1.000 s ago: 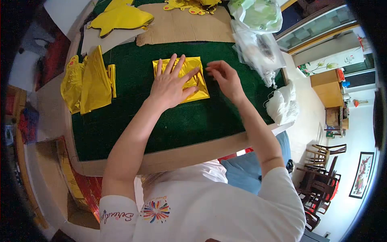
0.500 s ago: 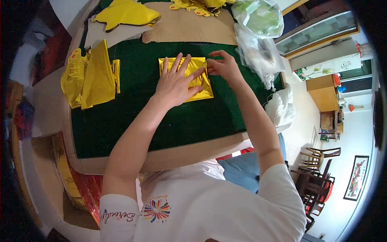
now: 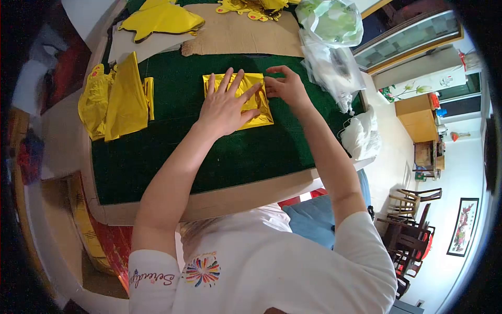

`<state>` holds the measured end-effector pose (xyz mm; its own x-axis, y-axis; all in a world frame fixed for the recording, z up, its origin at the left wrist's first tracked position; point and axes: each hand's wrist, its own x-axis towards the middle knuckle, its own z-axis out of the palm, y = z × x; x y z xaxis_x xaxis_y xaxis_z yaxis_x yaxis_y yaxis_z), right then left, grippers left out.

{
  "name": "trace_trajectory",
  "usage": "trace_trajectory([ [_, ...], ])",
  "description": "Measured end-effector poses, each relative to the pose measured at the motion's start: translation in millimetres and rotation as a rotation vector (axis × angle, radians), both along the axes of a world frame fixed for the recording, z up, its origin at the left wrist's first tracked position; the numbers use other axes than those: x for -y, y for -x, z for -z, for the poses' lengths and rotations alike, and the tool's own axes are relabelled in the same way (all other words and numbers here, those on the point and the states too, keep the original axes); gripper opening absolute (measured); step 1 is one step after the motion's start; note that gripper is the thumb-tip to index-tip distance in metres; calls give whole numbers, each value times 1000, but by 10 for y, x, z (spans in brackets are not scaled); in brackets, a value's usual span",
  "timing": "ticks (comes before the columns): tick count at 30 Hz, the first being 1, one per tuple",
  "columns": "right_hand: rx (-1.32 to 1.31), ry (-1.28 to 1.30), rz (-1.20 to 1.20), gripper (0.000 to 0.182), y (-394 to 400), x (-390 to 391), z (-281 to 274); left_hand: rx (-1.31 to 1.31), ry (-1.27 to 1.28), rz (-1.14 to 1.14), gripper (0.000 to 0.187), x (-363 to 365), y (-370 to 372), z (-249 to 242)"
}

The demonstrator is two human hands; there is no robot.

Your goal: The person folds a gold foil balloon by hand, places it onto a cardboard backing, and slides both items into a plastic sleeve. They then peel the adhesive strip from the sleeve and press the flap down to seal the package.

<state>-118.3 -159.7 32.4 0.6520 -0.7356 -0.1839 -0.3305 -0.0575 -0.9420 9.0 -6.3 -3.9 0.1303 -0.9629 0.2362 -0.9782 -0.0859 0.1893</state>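
On gold foil point(image 3: 264, 115), left hand point(image 3: 223, 107) splayed.

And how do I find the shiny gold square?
Find the big table with the dark green top. Near its middle, a spread left hand rests on a flat, shiny gold square. Unlike the rumpled yellow pieces off to the left, it lies on its own, with the hand on top.

Shiny gold foil packet point(image 3: 258, 118) | square, creased | flat on green cloth point(image 3: 172, 162)
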Motion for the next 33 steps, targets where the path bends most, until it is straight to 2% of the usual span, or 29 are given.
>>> trace_trajectory([
  [4, 1, 143, 5, 26, 223, 1, 20, 10, -1, 5, 62, -1, -2, -7],
  [6, -197, 669, -63, 24, 440, -117, 46, 24, 3, -1, 62, -4, -2, 2],
  [7, -195, 668, -66, 24, 547, -179, 54, 25, 2, -4, 62, -7, -6, 16],
  [9, -169, 1071, -251, 35, 738, -306, 76, 7, 59, 5, 62, -8, -9, 42],
  [10, -169, 1068, -248, 35, 782, -371, 65, 8, 56, 8, 62, -6, -11, 45],
  [12, -210, 1105, -342, 51, 835, -473, 26, -2, 62, 17, 62, -8, -16, 49],
  [15, -244, 1166, -367, 58, 815, -443, 81, 3, 44, 17, 62, -11, -14, 34],
  [22, -197, 1135, -362, 60, 800, -452, 85, 28, 6, 13, 62, -4, -11, -3],
  [33, -163, 1171, -458, 52, 773, -357, 75, 35, 61, 21, 64, -5, 8, -44],
])
